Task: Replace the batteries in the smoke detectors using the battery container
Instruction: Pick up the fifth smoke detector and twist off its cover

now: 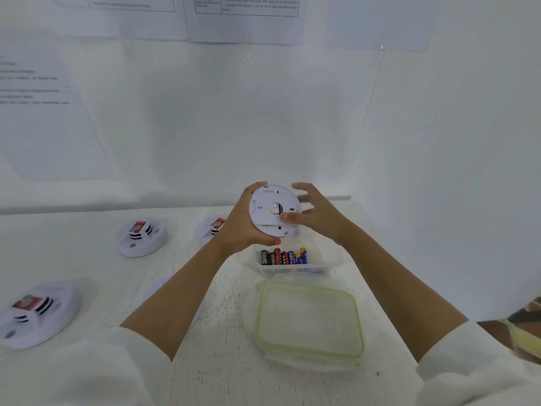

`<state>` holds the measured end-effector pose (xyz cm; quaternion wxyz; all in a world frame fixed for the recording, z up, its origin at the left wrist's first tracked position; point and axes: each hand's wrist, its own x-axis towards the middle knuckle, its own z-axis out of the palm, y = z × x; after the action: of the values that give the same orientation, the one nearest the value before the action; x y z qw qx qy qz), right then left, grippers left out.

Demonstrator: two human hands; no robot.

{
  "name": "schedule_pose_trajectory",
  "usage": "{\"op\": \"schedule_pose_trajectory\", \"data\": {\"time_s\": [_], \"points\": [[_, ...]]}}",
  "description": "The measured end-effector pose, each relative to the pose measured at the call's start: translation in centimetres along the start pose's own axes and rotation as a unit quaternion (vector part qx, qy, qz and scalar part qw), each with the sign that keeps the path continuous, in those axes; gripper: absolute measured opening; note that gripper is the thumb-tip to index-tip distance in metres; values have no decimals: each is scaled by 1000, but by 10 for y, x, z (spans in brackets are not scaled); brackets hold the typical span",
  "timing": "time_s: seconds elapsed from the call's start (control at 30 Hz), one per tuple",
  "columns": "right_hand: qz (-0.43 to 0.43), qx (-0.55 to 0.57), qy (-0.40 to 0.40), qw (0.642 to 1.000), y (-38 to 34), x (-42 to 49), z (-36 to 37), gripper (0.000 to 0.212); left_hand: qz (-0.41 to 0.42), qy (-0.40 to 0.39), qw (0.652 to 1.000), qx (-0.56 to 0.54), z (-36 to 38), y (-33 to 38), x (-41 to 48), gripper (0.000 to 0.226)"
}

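My left hand (240, 227) grips a round white smoke detector (270, 208), lifted above the table with its back plate turned toward me. My right hand (313, 213) is spread beside it, thumb touching the back plate near its centre, fingers loose. Just below sits the clear battery container (328, 266) with several AA batteries (284, 257) lying in a row. Its green-rimmed lid (308, 320) lies on the table in front of it.
Three more white smoke detectors with red labels lie on the white table: one at the far left (142, 237), one partly hidden behind my left wrist (211, 227), one at the near left edge (38, 313). White walls with taped papers (244, 17) enclose the back.
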<state>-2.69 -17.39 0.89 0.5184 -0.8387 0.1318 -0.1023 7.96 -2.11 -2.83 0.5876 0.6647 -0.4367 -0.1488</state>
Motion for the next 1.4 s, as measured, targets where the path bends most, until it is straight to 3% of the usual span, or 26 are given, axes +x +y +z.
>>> {"op": "schedule_pose_trajectory", "data": {"time_s": [0.1, 0.27, 0.53, 0.83, 1.07, 1.4], "points": [[-131, -136, 2, 982, -5, 1, 1, 80, 0, -5, 1000, -5, 0, 1, 0, 102], [-149, -290, 2, 945, -16, 3, 1, 74, 6, -16, 1000, -4, -3, 2, 1, 99], [-180, -362, 11, 914, -23, 11, 1, 68, 9, -9, 1000, 1, -3, -1, 1, 99], [-203, -360, 10, 911, -20, 14, 6, 72, 2, -15, 1000, -5, -1, -2, 1, 103], [-222, -421, 0, 880, -15, 13, 6, 76, 0, -28, 1000, 0, -1, -1, -3, 96], [-226, -501, -13, 835, -13, 7, 2, 78, -13, -35, 999, 33, 0, -10, -2, 103]]}}
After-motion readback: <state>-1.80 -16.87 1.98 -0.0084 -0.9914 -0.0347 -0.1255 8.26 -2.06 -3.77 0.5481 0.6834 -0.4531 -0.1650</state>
